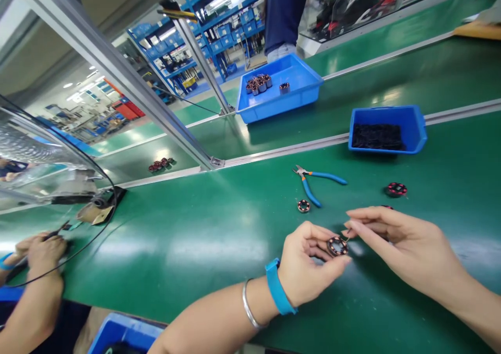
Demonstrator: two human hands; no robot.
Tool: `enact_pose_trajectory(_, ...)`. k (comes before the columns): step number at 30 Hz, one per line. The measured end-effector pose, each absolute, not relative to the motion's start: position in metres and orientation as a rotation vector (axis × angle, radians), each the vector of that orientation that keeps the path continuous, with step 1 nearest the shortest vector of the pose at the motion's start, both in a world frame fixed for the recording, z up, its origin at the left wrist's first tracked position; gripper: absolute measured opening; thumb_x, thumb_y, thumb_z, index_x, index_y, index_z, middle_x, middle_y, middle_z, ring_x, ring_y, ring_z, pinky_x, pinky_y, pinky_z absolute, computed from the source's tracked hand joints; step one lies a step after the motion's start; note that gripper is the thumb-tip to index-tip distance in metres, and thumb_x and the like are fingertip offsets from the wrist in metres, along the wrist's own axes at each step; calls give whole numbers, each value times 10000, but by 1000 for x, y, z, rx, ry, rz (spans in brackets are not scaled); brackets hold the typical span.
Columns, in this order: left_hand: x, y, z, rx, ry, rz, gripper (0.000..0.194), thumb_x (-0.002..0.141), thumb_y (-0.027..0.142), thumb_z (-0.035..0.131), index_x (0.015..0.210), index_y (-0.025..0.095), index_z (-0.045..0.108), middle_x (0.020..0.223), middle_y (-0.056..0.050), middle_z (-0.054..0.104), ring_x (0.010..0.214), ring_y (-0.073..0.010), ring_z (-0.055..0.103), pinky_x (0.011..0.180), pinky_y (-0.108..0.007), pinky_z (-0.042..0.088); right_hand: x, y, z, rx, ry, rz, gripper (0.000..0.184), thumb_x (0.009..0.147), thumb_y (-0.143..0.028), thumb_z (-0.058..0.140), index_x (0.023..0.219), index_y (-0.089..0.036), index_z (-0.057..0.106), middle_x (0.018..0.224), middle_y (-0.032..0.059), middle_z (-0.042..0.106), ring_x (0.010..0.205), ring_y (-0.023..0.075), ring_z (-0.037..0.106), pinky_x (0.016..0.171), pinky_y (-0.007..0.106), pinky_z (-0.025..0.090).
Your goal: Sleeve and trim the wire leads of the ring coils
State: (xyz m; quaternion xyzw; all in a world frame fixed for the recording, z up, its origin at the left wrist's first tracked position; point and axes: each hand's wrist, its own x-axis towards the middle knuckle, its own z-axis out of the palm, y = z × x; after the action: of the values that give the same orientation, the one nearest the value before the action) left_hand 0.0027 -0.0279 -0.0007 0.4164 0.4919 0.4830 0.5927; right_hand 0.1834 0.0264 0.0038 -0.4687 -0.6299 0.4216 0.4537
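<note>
- Coil ring (345,249): above the green tabletop (195,239), nearer us than the pliers (329,176).
- Our left hand (303,270) has its grip closed on the rim; our right hand (415,249) pinches the wire.
- The body looks light and stiff; we'd hold its outer edge.
- Its open face tilts up towards us, its axis through the hole.
- The thin wire (348,237) seems bendable, easily nicked.

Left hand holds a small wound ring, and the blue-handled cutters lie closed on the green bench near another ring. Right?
No, the cutters lie open, handles spread apart, as the head view shows. The rest holds: left hand on the wound ring, cutters on the green bench near another ring.
</note>
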Motion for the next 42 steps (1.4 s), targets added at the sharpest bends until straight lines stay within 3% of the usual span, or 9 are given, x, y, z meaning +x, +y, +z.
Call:
enact_pose_trajectory(21, 1, -29, -6, 1063, 1103, 1173, 438, 678, 292, 977, 863, 179, 597, 952, -79, 781, 804, -126, 752, 697, -178, 613, 183, 25, 7, -1164, -1536, 1035, 666, 734, -914, 786, 830, -256, 832, 656, 71, 815, 541, 242, 799, 527, 291, 686)
enact_pose_trajectory(29, 2, -29, -9, 1106, 1097, 1191, 437, 698, 303, 974, 868, 182, 590, 958, -77, 773, 817, -133, 757, 711, -186, 627, 180, 26, 10, -1138, -1533, 956, 621, 733, -879, 820, 789, -261, 839, 658, 66, 818, 517, 222, 791, 478, 224, 648)
enact_pose_trajectory(35, 1, -30, -11, 1137, 1089, 1221, 453, 710, 330, 981, 868, 182, 583, 953, -67, 757, 796, -132, 751, 720, -212, 652, 180, 24, 11, -1187, -1529, 896, 679, 692, -940, 787, 723, -262, 821, 635, 66, 801, 472, 227, 764, 440, 249, 636)
enact_pose_trajectory(42, 1, -29, -11, 1154, 1116, 1214, 467, 730, 393, 984, 869, 187, 589, 964, -78, 766, 815, -158, 768, 728, -247, 673, 184, 23, 6, -1191, -1531, 1000, 607, 726, -871, 825, 802, -268, 822, 656, 63, 809, 536, 258, 792, 518, 316, 681)
